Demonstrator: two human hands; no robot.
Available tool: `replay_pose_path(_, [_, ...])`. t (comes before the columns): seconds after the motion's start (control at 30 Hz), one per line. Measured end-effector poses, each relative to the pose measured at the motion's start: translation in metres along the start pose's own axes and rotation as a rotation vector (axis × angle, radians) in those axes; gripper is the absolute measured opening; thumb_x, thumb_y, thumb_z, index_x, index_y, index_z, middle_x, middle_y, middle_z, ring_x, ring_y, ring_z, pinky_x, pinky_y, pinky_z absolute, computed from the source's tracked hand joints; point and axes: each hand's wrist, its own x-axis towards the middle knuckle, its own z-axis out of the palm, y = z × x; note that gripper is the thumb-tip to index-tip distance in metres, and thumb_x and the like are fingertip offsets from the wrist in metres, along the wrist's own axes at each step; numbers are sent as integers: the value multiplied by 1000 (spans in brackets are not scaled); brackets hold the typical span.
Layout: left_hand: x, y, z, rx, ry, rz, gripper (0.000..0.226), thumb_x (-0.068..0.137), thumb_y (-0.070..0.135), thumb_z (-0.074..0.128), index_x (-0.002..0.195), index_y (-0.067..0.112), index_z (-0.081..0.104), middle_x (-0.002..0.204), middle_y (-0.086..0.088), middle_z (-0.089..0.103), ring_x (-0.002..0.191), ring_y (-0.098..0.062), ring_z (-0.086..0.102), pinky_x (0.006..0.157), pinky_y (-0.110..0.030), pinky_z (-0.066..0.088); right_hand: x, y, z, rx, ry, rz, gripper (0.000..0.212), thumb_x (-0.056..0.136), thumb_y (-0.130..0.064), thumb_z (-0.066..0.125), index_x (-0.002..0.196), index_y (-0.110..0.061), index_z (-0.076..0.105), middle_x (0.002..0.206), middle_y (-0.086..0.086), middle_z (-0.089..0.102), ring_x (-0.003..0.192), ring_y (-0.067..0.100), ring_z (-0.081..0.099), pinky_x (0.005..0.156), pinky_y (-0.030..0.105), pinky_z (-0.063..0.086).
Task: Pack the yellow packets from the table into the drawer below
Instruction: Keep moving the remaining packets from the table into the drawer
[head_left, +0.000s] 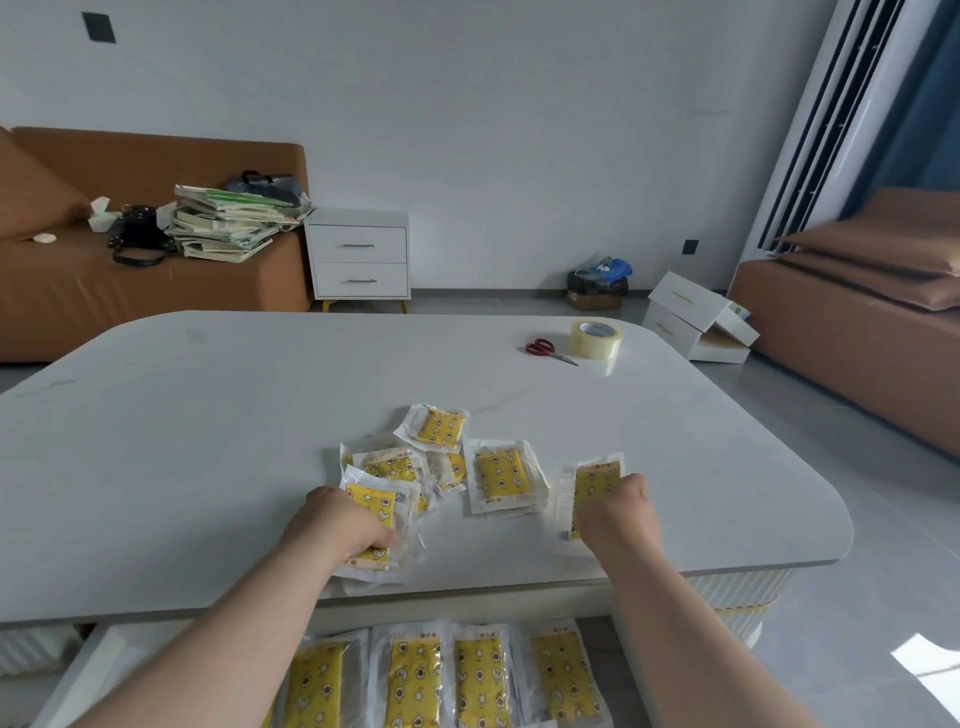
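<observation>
Yellow packets (498, 475), flat crinkly clear-film sachets with printed yellow inserts, are lying loose on the smooth white table (208, 415), the left hand (337, 525) curling round a near stack (382, 512), the right hand (618, 514) gripping one packet (597, 483) lengthwise, both sitting directly above the open drawer (104, 654).

Open room over left half of table (208, 426). In the way: packets (498, 475) ctr, scissors (545, 349) & tape roll (596, 339) upper right.

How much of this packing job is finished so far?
Roughly midway. Packed packets already lie in the open drawer. The left hand grips a packet bundle and the right hand grips another packet on the table. A few loose packets beyond them remain.
</observation>
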Motion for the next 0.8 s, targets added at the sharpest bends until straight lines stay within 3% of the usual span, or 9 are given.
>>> replay_pose_path(0.27, [-16,8,-4,-18,52,-25,81,43,31,93,108,7,50,94,-8,64,84,-26,65,77,-36,57,0,-1,0,40,31,-9,24,80,1,39,100,-11,34,83,7,49,70,23,51,54,32,43])
replay_pose_path(0.43, [-18,4,-16,28,97,101,50,55,20,85,94,10,55,89,-6,64,80,-24,63,69,-29,52,0,-1,1,62,14,-20,24,78,1,39,98,-11,35,85,8,49,70,23,50,53,31,42])
replay_pose_path(0.53, [-17,-5,-21,-162,32,120,46,57,13,86,91,11,54,90,-8,65,83,-25,63,77,-36,54,-1,-2,2,89,13,-32,25,78,1,39,99,-11,37,85,8,51,69,23,51,56,32,44])
replay_pose_path(0.8, [-33,-17,-56,-640,-190,54,27,80,-9,67,105,-3,63,92,-18,70,76,-30,66,62,-33,50,9,-6,0,273,42,-31,26,78,1,38,100,-10,46,81,6,54,65,21,50,55,28,40])
